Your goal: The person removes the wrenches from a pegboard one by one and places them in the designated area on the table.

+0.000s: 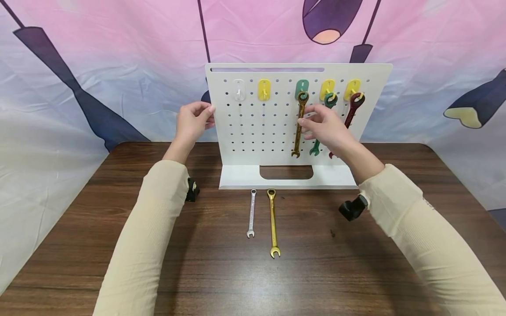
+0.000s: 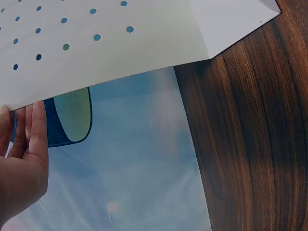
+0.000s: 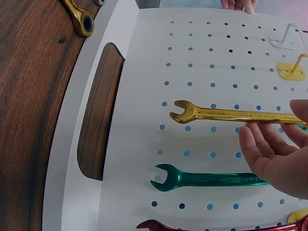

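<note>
A white pegboard (image 1: pixel 261 131) stands upright on the brown wooden table (image 1: pixel 221 272). My left hand (image 1: pixel 206 116) pinches the board's left edge, thumb on the front and fingers (image 2: pixel 36 130) behind. A bronze-gold wrench (image 1: pixel 299 127) hangs from a green hook (image 1: pixel 302 87). My right hand (image 1: pixel 310 123) is at its shaft with relaxed, nearly straight fingers (image 3: pixel 262 147), the thumb just above the shaft (image 3: pixel 226 114). A green wrench (image 3: pixel 207 179) and a dark red wrench (image 1: pixel 354 107) hang to the right on yellow hooks, partly hidden by that hand.
A small silver wrench (image 1: pixel 251 213) and a longer gold wrench (image 1: pixel 272 222) lie side by side on the table before the board's base. A clear hook (image 1: pixel 238 90) and a yellow hook (image 1: pixel 264 90) carry nothing. A printed cloth backdrop (image 1: pixel 118 66) hangs behind.
</note>
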`<control>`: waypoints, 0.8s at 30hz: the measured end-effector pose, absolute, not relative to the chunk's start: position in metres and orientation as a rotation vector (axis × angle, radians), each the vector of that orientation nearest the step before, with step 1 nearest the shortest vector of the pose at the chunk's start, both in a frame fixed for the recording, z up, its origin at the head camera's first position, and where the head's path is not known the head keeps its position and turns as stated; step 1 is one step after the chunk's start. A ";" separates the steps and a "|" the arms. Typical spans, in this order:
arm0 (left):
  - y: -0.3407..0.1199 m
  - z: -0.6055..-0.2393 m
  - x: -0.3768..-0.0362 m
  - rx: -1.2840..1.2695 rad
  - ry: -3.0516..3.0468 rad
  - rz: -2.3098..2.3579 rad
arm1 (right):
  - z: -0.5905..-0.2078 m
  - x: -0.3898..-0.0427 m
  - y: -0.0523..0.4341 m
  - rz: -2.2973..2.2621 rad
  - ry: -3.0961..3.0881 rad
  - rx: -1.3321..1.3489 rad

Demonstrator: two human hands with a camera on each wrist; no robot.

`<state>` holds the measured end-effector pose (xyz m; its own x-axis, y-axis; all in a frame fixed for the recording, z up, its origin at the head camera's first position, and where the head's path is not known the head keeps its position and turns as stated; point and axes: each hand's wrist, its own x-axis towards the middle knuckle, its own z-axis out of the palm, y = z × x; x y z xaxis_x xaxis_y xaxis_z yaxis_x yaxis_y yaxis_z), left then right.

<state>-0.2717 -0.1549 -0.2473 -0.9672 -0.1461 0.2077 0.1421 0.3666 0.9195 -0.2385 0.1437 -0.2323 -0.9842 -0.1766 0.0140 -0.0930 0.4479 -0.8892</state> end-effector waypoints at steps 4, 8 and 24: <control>-0.155 -0.247 -0.273 0.005 -2.371 -1.635 | -0.232 -0.239 0.144 -1.600 2.616 -0.253; -0.155 -0.247 -0.273 0.009 -2.373 -1.635 | -0.232 -0.239 0.144 -1.614 2.618 -0.253; -0.155 -0.247 -0.272 -0.003 -2.378 -1.621 | -0.229 -0.235 0.144 -1.598 2.623 -0.264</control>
<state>-0.2719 -0.1547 -0.2472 -0.9654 -0.1452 0.2168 0.1487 0.3765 0.9144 -0.2347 0.1436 -0.2288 -0.9836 -0.1762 0.0383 -0.1148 0.4484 -0.8865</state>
